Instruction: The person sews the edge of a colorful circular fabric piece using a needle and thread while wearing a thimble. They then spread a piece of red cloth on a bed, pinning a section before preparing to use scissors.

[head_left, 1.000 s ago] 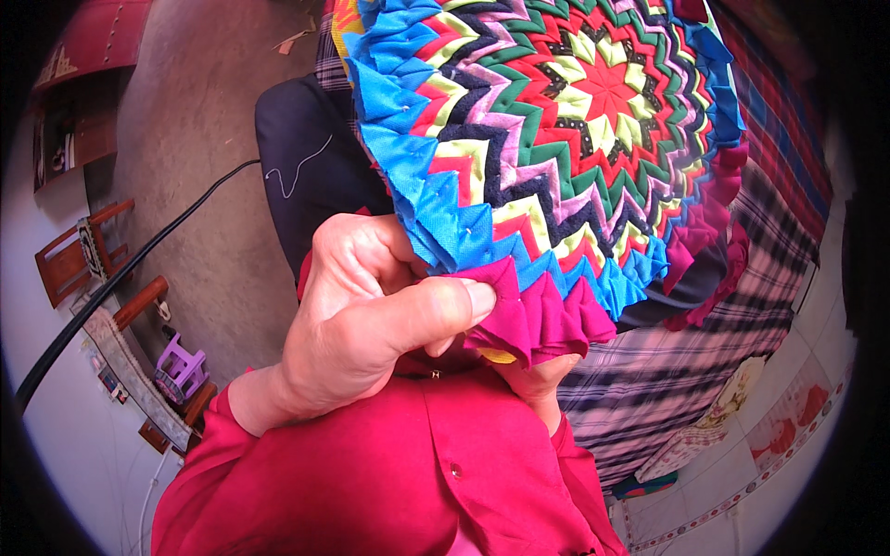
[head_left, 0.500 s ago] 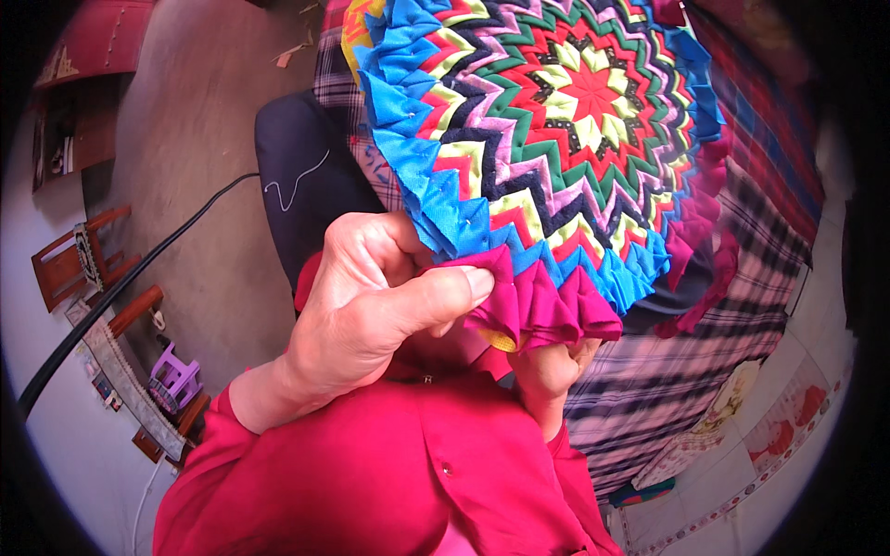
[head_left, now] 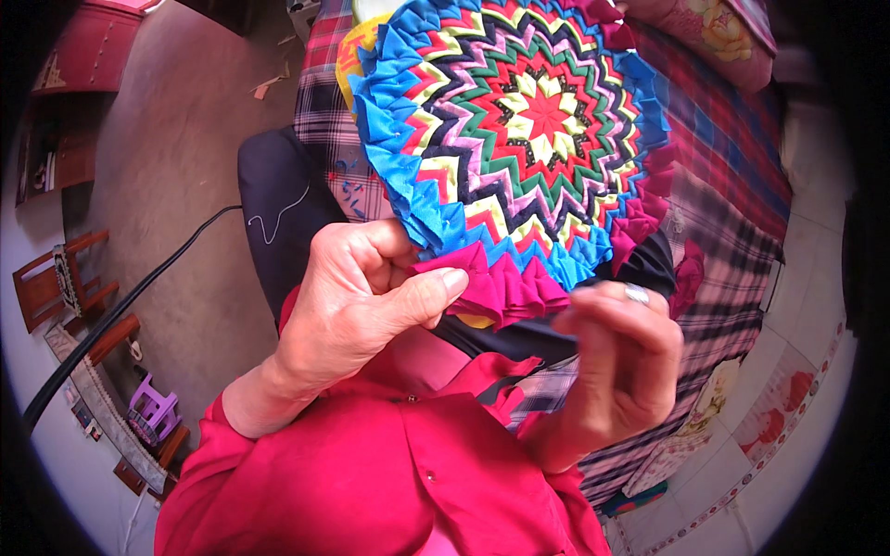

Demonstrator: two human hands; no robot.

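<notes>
A round patchwork mat (head_left: 547, 116) of folded pointed pieces fills the upper middle, with zigzag rings around a red and pale-yellow star. Blue folded points make its outer ring, and a magenta folded strip (head_left: 510, 289) lies along the lower and right edge. My left hand (head_left: 348, 301) grips the mat's lower left edge, thumb on top of the magenta strip and fingers partly hidden behind. Right of that strip is my right hand (head_left: 626, 361), ring on one finger, thumb and fingers curled in close together. Whatever may be between its fingertips is too small to make out.
Plaid cloth (head_left: 709, 250) spreads at the right under a loose magenta cloth piece (head_left: 686, 278), with a floral pillow (head_left: 723, 37) above. A pale thread or wire (head_left: 269, 232) lies on my dark trouser leg. A black cable (head_left: 139, 287), purple stool (head_left: 153, 408) and wooden chair (head_left: 60, 278) stand left.
My right hand has come out from under the mat's lower edge to its right side. The mat and my left hand have shifted slightly left in the picture, the left grip unchanged.
</notes>
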